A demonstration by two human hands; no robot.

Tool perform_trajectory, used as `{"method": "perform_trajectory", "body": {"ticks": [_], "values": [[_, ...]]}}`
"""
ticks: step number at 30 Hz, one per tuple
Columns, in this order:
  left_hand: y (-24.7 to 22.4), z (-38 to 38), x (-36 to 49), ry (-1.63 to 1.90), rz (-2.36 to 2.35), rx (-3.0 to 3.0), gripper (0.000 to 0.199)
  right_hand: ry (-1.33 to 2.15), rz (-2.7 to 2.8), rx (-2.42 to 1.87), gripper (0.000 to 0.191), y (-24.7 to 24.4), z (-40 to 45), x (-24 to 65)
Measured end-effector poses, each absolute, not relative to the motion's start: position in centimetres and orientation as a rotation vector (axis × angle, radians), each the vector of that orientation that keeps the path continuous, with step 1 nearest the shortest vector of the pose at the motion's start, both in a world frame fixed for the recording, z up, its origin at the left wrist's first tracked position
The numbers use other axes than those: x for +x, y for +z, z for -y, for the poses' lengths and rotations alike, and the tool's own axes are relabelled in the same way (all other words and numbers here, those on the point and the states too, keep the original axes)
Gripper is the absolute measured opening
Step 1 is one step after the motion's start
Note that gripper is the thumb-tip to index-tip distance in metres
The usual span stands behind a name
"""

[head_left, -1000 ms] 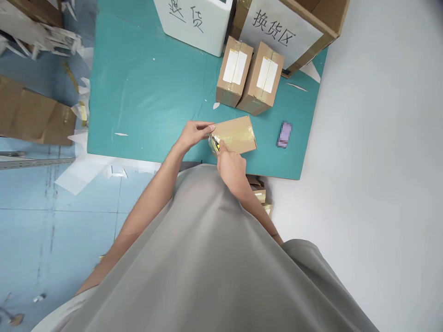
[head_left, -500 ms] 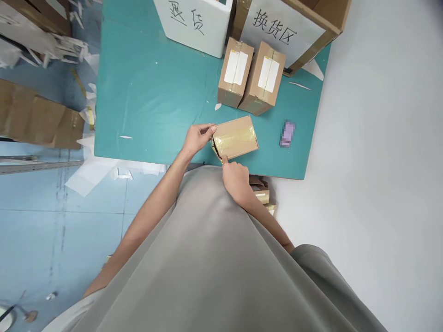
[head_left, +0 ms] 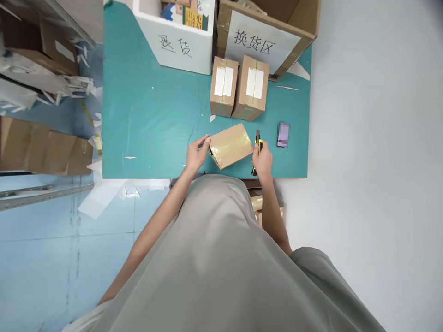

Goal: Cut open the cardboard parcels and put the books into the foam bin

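Note:
A small cardboard box [head_left: 231,145] with shiny tape across its top lies near the table's front edge. Its left end looks slit or slightly parted. My left hand [head_left: 196,154] pinches the upper left corner of this box between thumb and fingers. To the right of the box, my right hand [head_left: 262,161] is closed around a yellow and black box cutter [head_left: 258,139], whose front end points away from me. Part of the cutter's handle is hidden by my fingers.
Two taped cardboard boxes with white labels [head_left: 223,82] stand behind the small box. Farther back are a white bin [head_left: 187,48] and a large open carton [head_left: 265,41], both with handwriting. A blurred purple object [head_left: 283,134] lies right on the green table [head_left: 145,124].
My right hand has left the small box's left end and moved right, past the box, with the box cutter now showing. My left hand stays at the box's corner. The view has shifted.

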State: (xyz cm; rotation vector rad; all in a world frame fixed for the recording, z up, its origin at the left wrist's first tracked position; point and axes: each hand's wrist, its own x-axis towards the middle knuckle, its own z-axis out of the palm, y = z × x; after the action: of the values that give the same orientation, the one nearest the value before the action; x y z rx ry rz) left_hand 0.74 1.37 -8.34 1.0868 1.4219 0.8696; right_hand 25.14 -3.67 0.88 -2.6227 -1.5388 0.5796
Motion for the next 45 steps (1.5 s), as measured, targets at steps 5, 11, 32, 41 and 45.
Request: {"method": "perform_trajectory", "body": {"ticks": [5,11,32,41,45], "values": [[-7.5,-1.3,-1.0,0.872,-1.538,1.129,0.058,0.693,1.512,-2.544,0.046,-1.7,4.3,22.3],[-6.2,-1.2,-1.0,0.912,-1.851,1.333,0.094,0.915,1.776,-2.364,0.047,-1.3,4.7,19.1],[-6.7,-0.9,-0.2,0.946,-1.798,1.398,0.072,0.811,2.071,-2.618,0.057,4.0,2.7,16.1],[-7.0,-0.8,-0.3,0.956,-1.835,1.425,0.067,0.901,2.094,-2.713,0.052,4.6,7.3,17.2],[-7.0,-0.8,-1.0,0.962,-1.815,1.428,0.068,0.866,2.043,-2.646,0.053,7.2,7.9,18.0]]}}
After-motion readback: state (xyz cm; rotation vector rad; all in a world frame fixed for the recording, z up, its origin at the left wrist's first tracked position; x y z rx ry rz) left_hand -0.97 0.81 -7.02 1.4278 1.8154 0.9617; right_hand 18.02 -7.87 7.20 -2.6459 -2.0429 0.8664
